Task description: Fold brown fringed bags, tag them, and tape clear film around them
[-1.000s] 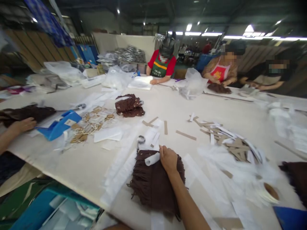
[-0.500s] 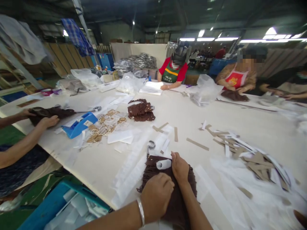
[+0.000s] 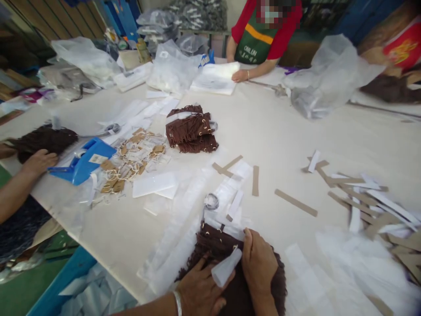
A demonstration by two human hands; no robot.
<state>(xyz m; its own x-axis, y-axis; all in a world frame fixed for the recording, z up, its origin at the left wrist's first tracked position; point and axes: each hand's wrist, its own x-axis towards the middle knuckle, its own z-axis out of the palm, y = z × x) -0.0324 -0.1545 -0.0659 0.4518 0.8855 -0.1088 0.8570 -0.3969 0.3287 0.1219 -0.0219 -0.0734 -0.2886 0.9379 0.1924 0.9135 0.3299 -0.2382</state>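
Note:
A dark brown fringed bag (image 3: 226,250) with metal eyelets along its top edge lies on the table in front of me. My left hand (image 3: 200,285), with a bracelet at the wrist, rests on it with fingers spread. A rolled white sheet (image 3: 226,267) stands out from the bag between my hands, overlapping the left fingers. My right hand (image 3: 259,261) is curled onto the bag's right upper part, thumb side near the top edge. Beyond that edge lies a grey coiled strap (image 3: 211,202). The lower end of the bag leaves the picture.
Folded brown fringed bags (image 3: 190,129) sit mid-table. Left of them are a blue tape dispenser (image 3: 83,160) and tan string tags (image 3: 131,158). Paper strips (image 3: 362,197) and plastic bags (image 3: 368,267) cover the right. A blue bin (image 3: 62,281) stands below the edge. Co-workers work around the table.
My left hand has gone from a closed fist to spread fingers. The white roll now sits lower and tilted, near those fingers. The view has tipped down and closer.

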